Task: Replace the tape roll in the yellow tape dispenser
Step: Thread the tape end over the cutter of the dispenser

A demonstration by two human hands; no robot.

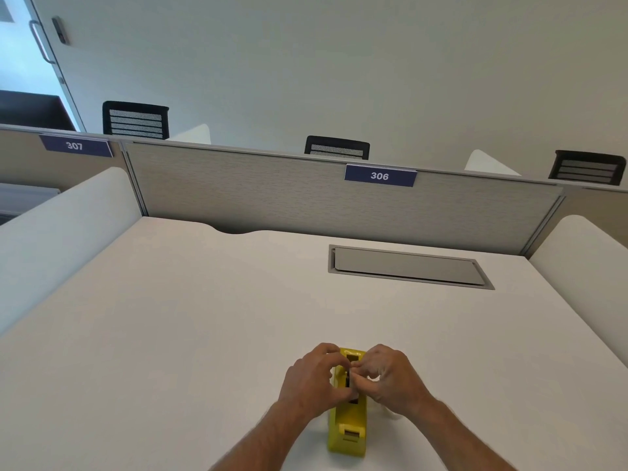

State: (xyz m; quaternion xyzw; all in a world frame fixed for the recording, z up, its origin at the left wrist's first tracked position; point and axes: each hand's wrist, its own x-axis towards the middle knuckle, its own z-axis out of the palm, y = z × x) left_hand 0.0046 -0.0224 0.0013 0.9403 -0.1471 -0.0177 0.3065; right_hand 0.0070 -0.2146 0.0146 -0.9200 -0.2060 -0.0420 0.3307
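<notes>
The yellow tape dispenser (347,426) stands on the white desk (190,334) near its front edge, with the cutter end toward me. My left hand (311,379) wraps the dispenser's left side at the open roll slot. From the right, my right hand (390,377) has its fingertips pinched together at the dark slot; what they pinch is hidden. No tape roll shows clearly inside the slot. A pale translucent shape (387,412) lies on the desk under my right wrist, and I cannot tell what it is.
A grey cable hatch (407,266) is set flush in the desk at the back right. A fabric partition (272,192) with a "306" sign closes the far edge. White side dividers (68,239) flank the desk. Black chair backs show beyond.
</notes>
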